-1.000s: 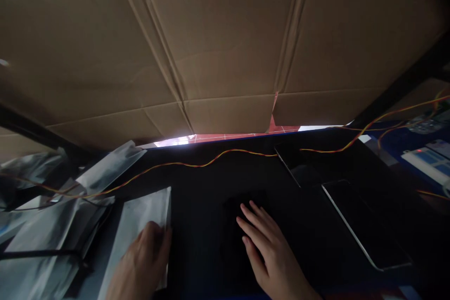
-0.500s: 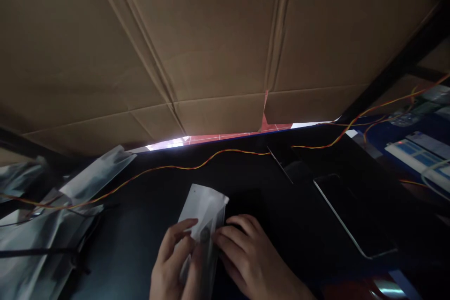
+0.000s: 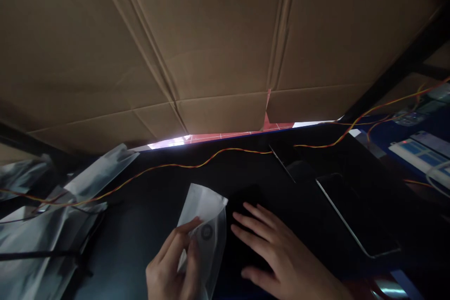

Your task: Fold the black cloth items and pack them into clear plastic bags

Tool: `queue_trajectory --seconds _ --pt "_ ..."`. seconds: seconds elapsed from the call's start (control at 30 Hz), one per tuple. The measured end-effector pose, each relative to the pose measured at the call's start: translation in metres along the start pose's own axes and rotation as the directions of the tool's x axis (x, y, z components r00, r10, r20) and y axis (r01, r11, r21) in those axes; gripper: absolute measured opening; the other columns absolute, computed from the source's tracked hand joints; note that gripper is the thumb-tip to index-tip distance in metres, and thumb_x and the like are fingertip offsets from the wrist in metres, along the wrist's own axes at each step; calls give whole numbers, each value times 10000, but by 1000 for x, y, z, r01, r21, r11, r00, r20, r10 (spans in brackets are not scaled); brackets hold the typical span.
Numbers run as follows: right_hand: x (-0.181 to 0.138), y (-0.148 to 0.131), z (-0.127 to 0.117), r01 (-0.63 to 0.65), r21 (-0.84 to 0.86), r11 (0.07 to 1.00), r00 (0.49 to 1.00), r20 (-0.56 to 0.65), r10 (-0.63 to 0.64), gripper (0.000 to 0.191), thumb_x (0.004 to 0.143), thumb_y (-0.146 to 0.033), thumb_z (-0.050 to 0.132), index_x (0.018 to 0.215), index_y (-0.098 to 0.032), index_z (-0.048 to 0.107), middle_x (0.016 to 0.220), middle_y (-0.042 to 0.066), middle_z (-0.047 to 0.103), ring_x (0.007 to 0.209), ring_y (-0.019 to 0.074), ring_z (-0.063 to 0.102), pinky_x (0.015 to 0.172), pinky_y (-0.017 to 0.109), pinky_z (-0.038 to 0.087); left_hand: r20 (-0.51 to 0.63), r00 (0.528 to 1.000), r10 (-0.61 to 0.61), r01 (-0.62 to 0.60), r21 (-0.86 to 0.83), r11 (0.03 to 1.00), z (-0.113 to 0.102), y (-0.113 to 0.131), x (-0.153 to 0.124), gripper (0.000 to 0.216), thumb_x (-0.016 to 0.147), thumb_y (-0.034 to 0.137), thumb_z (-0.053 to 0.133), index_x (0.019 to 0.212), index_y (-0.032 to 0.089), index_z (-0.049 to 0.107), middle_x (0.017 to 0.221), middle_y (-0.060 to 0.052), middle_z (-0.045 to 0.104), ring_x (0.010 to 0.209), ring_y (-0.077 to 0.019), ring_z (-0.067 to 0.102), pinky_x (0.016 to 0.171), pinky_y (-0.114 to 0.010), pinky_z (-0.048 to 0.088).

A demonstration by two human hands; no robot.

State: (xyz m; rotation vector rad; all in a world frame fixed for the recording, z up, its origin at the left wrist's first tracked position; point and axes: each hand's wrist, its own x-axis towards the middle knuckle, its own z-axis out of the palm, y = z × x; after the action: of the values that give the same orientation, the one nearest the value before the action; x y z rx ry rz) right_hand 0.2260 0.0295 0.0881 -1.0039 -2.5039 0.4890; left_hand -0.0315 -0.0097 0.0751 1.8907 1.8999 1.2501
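My left hand pinches the left side of a frosted plastic bag, its fingers closed on the film. The bag lies at a slant, with a dark round mark showing through its front. What else is inside I cannot make out. To the right of the bag, and apart from it, my right hand lies palm down with spread fingers over the black tabletop. Beneath its fingertips is a darker patch; whether it is a flat black object or shadow I cannot tell.
Two dark phones, a nearer one and a farther one, lie on the right. More plastic bags are piled on the left. A red-and-yellow twisted wire crosses the back. Cardboard hangs behind; a white-and-blue device sits far right.
My right hand has let go of the bag's right edge and moved right, its fingers spreading. My left hand still grips the bag, whose right side now bulges outward.
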Motion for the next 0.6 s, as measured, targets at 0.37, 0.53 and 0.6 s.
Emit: queue_trajectory --seconds 0.37,0.53,0.6 --pt "-76 4 59 66 -313 947 955 -256 -151 330 1095 -260 575 1358 -371 740 1217 -50 852 1116 209 791 915 351 603 114 991 66 -92 241 966 13 -8 2 205 1064 286 565 918 260 707 1263 -20 816 905 -163 824 720 -220 605" --pt "-64 2 28 -12 -72 997 963 -268 -8 327 1073 -295 592 1383 -283 695 1115 -24 871 900 191 830 763 313 656 125 991 58 -82 197 977 16 -1 -3 195 1062 286 562 954 260 722 1253 -27 814 918 -171 827 754 -227 625" --pt "-48 0 17 -153 59 986 890 -427 164 352 1059 -209 571 1391 -280 665 1107 -9 865 902 183 831 764 300 666 130 990 46 -68 173 983 17 2 -5 211 1074 293 547 950 254 714 1247 -37 814 883 -164 826 732 -217 623"
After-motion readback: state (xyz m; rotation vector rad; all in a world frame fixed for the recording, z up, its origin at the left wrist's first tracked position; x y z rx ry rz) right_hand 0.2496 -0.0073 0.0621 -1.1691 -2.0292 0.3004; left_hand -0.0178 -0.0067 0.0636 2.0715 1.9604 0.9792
